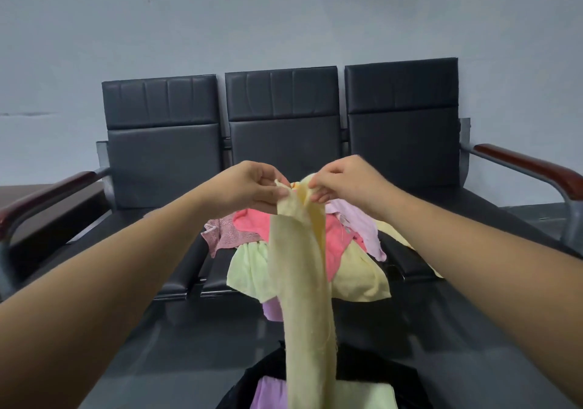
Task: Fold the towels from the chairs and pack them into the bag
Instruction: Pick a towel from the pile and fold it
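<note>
Yellow towel [299, 282] hangs in a long, narrow strip from two hands raised in front of a row of black chairs [284, 109]. Which hand has it? (first onlooker)

Both. The left hand [252, 188] and the right hand [344, 181] each pinch the top edge, fingers curled on the cloth, the two hands close together and about level. Neither is nearer to it than the other. (second onlooker)

And how does it lie? (first onlooker)

Long axis straight up and down. It drops from the hands past the loose pile of towels [347, 279] on the middle seat, and its lower end passes in front of the black bag [362, 364] on the floor, on the person's side of the chairs. I cannot see where the end stops. (second onlooker)

So the bag sits under the towel? (first onlooker)

Below the hands and closer to the person, yes, with a purple folded towel [268, 393] and a pale green folded towel [362, 393] side by side inside it. The strip looks bunched, so my guess is the hands must part sideways along that top edge to open it before any fold. (second onlooker)
</note>
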Demonstrator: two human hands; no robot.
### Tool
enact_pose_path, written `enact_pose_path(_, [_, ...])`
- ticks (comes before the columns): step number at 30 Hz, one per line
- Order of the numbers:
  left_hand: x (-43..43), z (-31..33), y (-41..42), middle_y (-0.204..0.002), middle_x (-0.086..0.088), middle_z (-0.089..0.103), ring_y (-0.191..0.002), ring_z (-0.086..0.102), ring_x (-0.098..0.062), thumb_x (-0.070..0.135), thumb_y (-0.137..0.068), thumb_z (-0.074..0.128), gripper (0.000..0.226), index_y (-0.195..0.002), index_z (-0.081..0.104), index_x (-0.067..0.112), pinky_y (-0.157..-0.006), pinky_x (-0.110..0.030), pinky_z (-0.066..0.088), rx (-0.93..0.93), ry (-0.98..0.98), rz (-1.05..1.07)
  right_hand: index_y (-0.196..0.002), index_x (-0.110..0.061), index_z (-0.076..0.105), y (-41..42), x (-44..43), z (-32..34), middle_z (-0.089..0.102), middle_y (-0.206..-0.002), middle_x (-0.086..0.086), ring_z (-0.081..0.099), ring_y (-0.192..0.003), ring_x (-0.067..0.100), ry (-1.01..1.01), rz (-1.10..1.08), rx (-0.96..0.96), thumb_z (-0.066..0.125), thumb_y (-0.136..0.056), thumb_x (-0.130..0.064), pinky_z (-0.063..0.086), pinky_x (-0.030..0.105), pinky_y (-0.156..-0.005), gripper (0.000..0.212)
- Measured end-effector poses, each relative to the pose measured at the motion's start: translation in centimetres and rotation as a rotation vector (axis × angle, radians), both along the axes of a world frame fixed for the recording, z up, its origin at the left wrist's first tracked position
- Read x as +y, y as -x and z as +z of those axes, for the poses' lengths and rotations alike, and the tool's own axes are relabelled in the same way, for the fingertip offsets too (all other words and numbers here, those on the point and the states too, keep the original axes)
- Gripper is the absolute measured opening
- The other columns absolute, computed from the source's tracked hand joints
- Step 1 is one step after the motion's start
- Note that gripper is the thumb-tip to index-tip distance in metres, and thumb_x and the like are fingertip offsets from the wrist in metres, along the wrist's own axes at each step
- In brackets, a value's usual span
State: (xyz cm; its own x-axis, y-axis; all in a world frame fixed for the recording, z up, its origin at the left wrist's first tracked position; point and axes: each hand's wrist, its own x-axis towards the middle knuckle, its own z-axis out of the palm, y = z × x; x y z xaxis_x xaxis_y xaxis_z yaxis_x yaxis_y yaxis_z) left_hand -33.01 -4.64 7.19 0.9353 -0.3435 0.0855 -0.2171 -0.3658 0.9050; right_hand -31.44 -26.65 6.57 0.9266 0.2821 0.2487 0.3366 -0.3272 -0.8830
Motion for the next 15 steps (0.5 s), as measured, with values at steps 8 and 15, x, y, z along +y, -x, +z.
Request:
enact_pose_path(8, [-1.6,0.0,0.4,-0.077,-0.016,0.077,-0.067,0.076,-0.024,0.028,-0.095,0.069,0.031,-0.087,0.059,0.001,-0.051,-0.02,0.052,-0.116,-0.186,0.133,-0.061,-0.014,0.045,0.7,2.1,-1.7,0.039,-0.057,-0.003,0.033,-0.052,0.012,0.558,0.009,-0.323,0.073,-0.088,-0.038,0.03,0.031,-0.055,0.045])
enact_pose_path(15, [0.5,-1.0,-0.2,-0.072,0.003,0.069,-0.068,0.064,-0.016,0.04,-0.091,0.073,0.015,-0.087,0.07,0.026,-0.069,-0.038,0.056,-0.109,-0.484,0.022,-0.082,0.017,0.054,-0.5,0.3,-1.8,0.051,-0.073,0.009,0.048,-0.069,0.02,0.079,-0.01,-0.065,0.071,-0.079,-0.037,0.041,0.035,-0.068,0.056])
